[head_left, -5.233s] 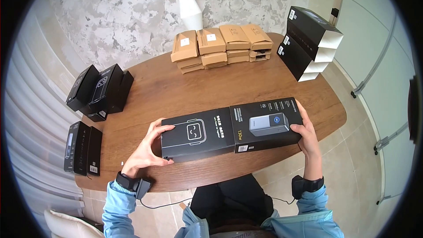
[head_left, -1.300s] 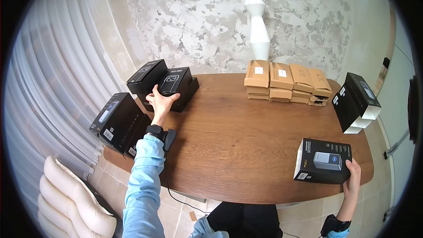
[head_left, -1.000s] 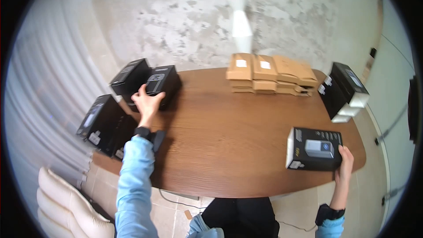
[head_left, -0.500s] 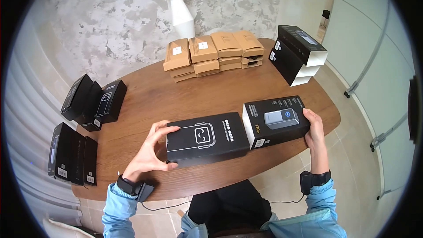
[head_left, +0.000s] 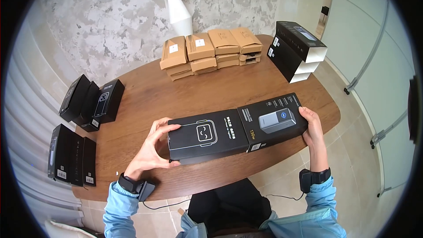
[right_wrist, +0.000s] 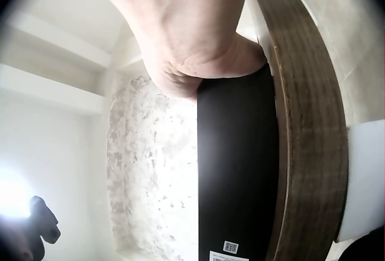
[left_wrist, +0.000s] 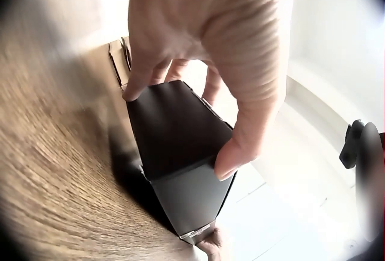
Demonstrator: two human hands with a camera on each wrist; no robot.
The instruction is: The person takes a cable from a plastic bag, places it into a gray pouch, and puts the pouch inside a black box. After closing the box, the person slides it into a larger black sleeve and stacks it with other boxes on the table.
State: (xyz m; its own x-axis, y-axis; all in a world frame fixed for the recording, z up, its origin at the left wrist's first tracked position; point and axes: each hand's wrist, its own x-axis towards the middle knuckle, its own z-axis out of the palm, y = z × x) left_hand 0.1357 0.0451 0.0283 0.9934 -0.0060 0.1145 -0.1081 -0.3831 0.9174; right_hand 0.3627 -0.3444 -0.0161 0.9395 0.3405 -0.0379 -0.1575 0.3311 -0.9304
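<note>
A black box [head_left: 200, 139] with a white line drawing lies at the table's front, its right end against or just inside a black sleeve [head_left: 277, 121] printed with a grey device. My left hand [head_left: 149, 152] grips the box's left end, thumb on the near side and fingers on the far side. At the sleeve's right end, my right hand [head_left: 313, 128] holds on. In the left wrist view, thumb and fingers of the left hand [left_wrist: 204, 38] span the box's dark end [left_wrist: 180, 128]. The right wrist view has the right hand [right_wrist: 186, 32] against the sleeve's dark side [right_wrist: 237, 153].
Brown cardboard boxes [head_left: 224, 44] are stacked at the back of the table [head_left: 176, 94]. Black sleeves with white insides [head_left: 291, 53] stand stacked at the back right. Black boxes [head_left: 105, 101] sit at the left rear, others [head_left: 66, 154] at the left front.
My left hand has brought a box from the left rear group to the sleeve. Since half a second ago the gap has closed and the sleeve's white opening is no longer visible.
</note>
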